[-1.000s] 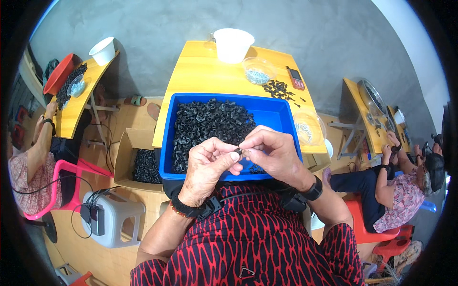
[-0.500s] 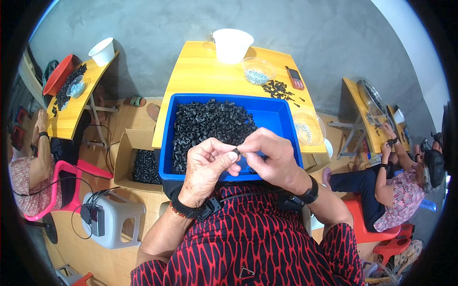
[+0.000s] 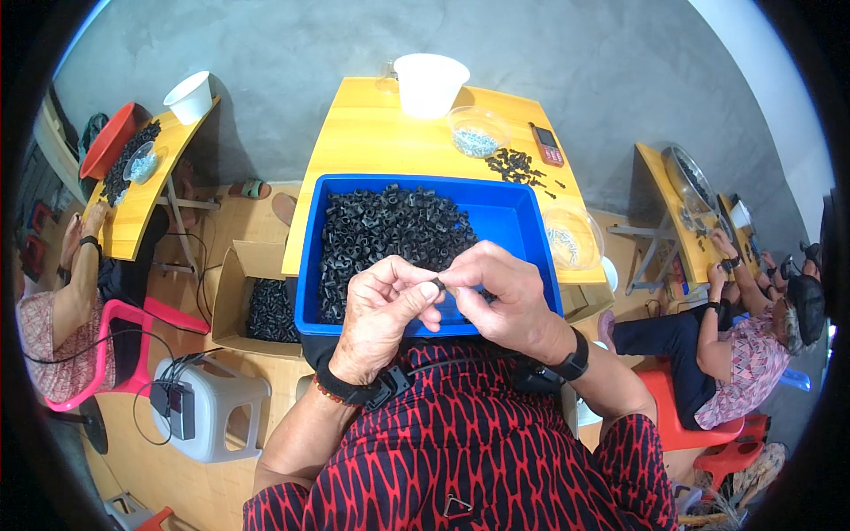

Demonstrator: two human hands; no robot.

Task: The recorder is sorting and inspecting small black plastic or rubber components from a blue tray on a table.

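Observation:
My left hand [image 3: 379, 307] pinches a small black plastic piece [image 3: 438, 283] between thumb and fingertips, above the near side of the blue tray [image 3: 506, 230]. My right hand [image 3: 506, 297] meets it from the other side, its thumb and forefinger closed right at the piece. Whatever those right fingertips grip is too small and hidden to make out. Beneath and beyond my hands, a heap of similar black plastic pieces [image 3: 385, 243] fills the tray's left and middle.
On the yellow table [image 3: 372, 124] stand a white tub [image 3: 430, 86], clear bowls of small metal screws [image 3: 478, 140] [image 3: 567, 246], loose black pieces [image 3: 513, 166] and a phone [image 3: 548, 146]. An open carton [image 3: 232, 296] of black pieces sits at left. Other people work at side tables.
My hands stay almost in place, fingertips together at the black piece. At the left table, another person's hand has moved forward onto the tabletop edge.

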